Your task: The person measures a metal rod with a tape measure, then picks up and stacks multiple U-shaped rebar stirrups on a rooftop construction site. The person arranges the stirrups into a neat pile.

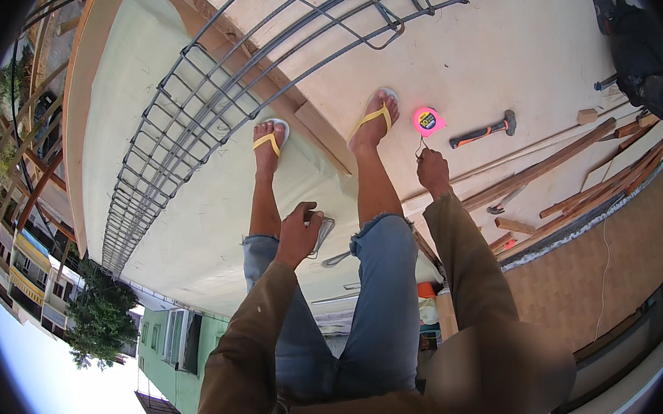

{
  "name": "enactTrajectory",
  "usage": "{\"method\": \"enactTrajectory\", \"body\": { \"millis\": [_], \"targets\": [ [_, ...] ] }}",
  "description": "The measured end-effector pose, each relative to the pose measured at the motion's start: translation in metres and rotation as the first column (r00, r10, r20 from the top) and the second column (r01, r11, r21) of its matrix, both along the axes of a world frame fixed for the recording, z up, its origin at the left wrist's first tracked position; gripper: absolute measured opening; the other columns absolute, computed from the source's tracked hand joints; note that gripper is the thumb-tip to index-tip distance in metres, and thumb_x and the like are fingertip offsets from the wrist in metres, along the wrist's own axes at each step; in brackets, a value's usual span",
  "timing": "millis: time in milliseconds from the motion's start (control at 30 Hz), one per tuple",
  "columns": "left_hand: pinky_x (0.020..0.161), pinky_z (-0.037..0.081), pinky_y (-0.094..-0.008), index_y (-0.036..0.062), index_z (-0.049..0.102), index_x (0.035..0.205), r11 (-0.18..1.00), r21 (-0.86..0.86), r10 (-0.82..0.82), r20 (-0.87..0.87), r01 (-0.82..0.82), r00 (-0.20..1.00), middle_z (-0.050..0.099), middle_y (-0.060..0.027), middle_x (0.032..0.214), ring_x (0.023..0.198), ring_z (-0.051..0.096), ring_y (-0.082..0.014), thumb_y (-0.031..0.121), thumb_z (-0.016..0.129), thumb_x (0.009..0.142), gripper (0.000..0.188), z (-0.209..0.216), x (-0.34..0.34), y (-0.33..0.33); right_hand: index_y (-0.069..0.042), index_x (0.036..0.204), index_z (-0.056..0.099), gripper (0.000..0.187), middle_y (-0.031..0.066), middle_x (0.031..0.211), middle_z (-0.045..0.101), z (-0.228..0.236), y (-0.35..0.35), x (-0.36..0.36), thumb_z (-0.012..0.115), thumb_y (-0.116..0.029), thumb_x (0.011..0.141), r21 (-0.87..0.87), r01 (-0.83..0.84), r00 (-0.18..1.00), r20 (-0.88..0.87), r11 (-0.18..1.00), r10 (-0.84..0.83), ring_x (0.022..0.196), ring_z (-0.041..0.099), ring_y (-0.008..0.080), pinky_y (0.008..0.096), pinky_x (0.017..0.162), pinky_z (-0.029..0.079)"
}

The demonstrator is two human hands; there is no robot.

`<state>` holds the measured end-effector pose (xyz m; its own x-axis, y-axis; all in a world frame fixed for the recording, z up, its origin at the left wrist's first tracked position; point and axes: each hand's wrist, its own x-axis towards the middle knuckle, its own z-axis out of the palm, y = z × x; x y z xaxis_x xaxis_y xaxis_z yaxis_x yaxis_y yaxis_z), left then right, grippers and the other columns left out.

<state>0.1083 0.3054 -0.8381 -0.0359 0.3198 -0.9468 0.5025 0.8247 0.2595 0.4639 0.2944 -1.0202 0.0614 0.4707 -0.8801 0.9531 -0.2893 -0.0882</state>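
Gripping cord (pixel 420 151) of pink tape measure (pixel 427 121), just L of hammer (pixel 485 129), in closed fingers of R hand (pixel 433 169). With curled fingers of L hand (pixel 299 234) at bent wire (pixel 324 236); can't tell if gripping. Best hold cord short, w/o swinging tape into rebar cage (pixel 227 85).

The right hand (pixel 433 171) grips a cord (pixel 421 147) on a pink tape measure (pixel 427 121); the left hand (pixel 299 237) nears bent wire (pixel 324 237).

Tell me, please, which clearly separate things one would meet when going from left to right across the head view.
Leafy green tree → left hand → right foot's yellow-strapped flip-flop → pink tape measure → orange-and-black-handled hammer → small wooden block.
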Motion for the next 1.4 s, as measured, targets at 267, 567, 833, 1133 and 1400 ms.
{"method": "enactTrajectory", "body": {
  "millis": [267,567,833,1133,1400],
  "targets": [
    [0.103,0.035,-0.0656,0.0093,0.039,0.147,0.864,-0.344,-0.463,-0.258,0.367,0.848,0.023,-0.0301,0.155,0.141,0.025,-0.0534,0.039,0.074,0.080,0.081,0.093,-0.086,-0.100,-0.003,0.123,0.059,0.039,0.0211,0.115,0.061,-0.028,0.117,-0.057,0.065,-0.018,0.087,0.475,0.154,0.986,-0.131,0.866,-0.104,0.104,0.060,0.0397,0.0497,0.088,0.049],
    [0.101,0.035,-0.0664,0.0112,0.037,0.148,0.899,-0.354,-0.372,-0.301,0.260,0.878,0.019,-0.0331,0.154,0.138,0.024,-0.0570,0.039,0.074,0.079,0.083,0.084,-0.076,-0.117,-0.004,0.129,0.055,0.042,0.0227,0.121,0.059,-0.063,0.294,-0.123,0.063,-0.020,0.091,0.597,-0.062,0.998,0.058,0.800,0.035,0.115,0.057,0.0405,0.0497,0.092,0.050],
    [0.102,0.033,-0.0660,0.0097,0.041,0.146,0.916,-0.339,-0.329,-0.329,0.215,0.885,0.021,-0.0343,0.152,0.136,0.026,-0.0571,0.037,0.072,0.080,0.078,0.083,-0.075,-0.121,-0.003,0.118,0.059,0.029,0.0219,0.115,0.061,-0.065,0.311,-0.131,0.061,-0.020,0.094,0.379,-0.243,0.964,0.195,0.893,0.180,0.112,0.060,0.0407,0.0505,0.086,0.054],
    [0.102,0.032,-0.0674,0.0094,0.043,0.145,0.929,-0.306,-0.313,-0.348,0.209,0.884,0.022,-0.0344,0.152,0.137,0.025,-0.0567,0.038,0.071,0.081,0.075,0.084,-0.081,-0.132,0.002,0.105,0.060,0.023,0.0142,0.086,0.067,0.000,0.268,-0.153,0.066,-0.016,0.092,0.080,0.323,0.922,-0.250,0.943,-0.295,0.079,0.068,0.0233,0.0364,0.063,0.058],
    [0.100,0.032,-0.0680,0.0100,0.044,0.143,0.933,-0.301,-0.300,-0.348,0.198,0.888,0.022,-0.0341,0.153,0.138,0.024,-0.0565,0.037,0.070,0.081,0.073,0.085,-0.084,-0.137,0.003,0.097,0.063,0.021,0.0097,0.086,0.064,0.040,0.187,-0.214,0.071,-0.014,0.088,-0.249,0.589,0.664,-0.393,0.769,-0.636,0.073,0.066,0.0185,0.0293,0.057,0.059]
  ]
}}
